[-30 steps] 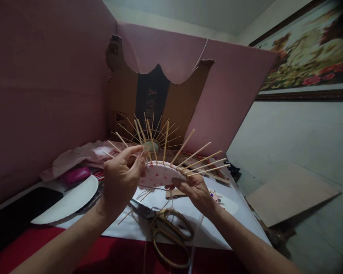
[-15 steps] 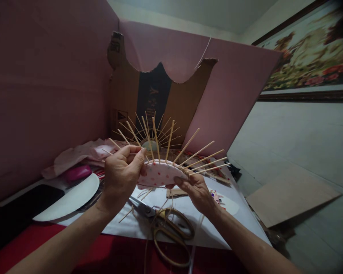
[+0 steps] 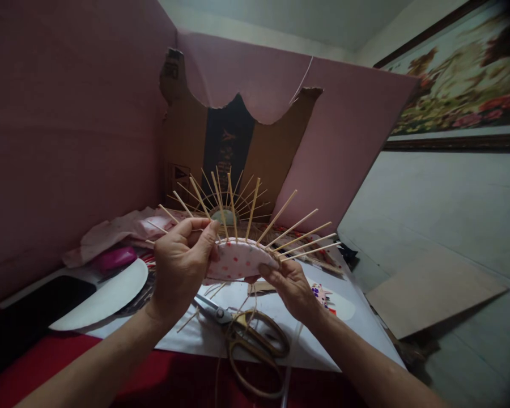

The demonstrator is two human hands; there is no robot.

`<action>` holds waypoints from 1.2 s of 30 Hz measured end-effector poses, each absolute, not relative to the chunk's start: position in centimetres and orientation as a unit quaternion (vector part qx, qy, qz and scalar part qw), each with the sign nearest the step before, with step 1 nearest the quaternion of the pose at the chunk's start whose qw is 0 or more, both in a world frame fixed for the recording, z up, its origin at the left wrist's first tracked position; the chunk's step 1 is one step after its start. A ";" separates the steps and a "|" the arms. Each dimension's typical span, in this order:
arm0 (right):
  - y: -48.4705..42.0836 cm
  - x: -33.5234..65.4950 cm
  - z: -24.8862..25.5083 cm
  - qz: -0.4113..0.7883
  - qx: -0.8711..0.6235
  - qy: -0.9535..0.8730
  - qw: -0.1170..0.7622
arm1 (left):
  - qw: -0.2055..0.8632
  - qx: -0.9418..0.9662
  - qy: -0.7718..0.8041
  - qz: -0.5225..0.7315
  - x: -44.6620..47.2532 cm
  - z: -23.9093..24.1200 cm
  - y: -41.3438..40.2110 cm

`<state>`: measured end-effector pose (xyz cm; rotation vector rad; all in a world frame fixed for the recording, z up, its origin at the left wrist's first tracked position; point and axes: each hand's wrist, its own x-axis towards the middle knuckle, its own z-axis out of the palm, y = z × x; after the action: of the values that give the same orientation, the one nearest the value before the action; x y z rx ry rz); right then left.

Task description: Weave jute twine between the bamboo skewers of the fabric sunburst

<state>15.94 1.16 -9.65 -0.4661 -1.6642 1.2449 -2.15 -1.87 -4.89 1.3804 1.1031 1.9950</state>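
1. While it is held clear above the bench (image 3: 153, 377), the dotted disc (image 3: 238, 259) is kept roughly level between both hands, at the middle of the view.
2. Its left edge is gripped by the left hand (image 3: 181, 266), whose thumb and fingers are closed around the rim and the base of a stick. Its right edge is pinched by the right hand (image 3: 291, 286), thumb on top.
3. Wooden sticks (image 3: 295, 229) are seen fanned out from the far and right rim. None can be made out along the near rim, so the ring of sticks is judged to be only partly filled. A thin string (image 3: 238, 309) hangs beneath the disc.
4. Directly below, scissors (image 3: 255, 340) lie on a white sheet (image 3: 280, 317), with a loose stick (image 3: 186, 323) beside the blades.
5. Further left, a white half-round card (image 3: 106, 294) and a pink cloth (image 3: 114, 229) are laid on the bench.
6. Behind the disc, a second stick-ringed piece (image 3: 225, 212) is propped before a cardboard screen (image 3: 187, 141).
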 end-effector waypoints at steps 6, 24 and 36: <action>1.5 16.2 -9.8 0.524 -0.195 -0.670 0.489 | 0.224 0.508 0.391 0.734 -2.4 -5.0 -2.2; 1.6 16.4 -9.7 0.522 -0.219 -0.651 0.506 | -0.107 0.650 0.448 0.604 -2.6 -6.7 -2.2; 1.4 16.2 -9.3 0.548 -0.214 -0.616 0.524 | 0.075 0.575 0.469 0.666 -2.1 -5.7 -2.4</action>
<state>16.17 1.43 -9.35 -0.5119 -1.4743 1.3107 -2.14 -2.37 -5.67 1.7251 1.4067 1.9976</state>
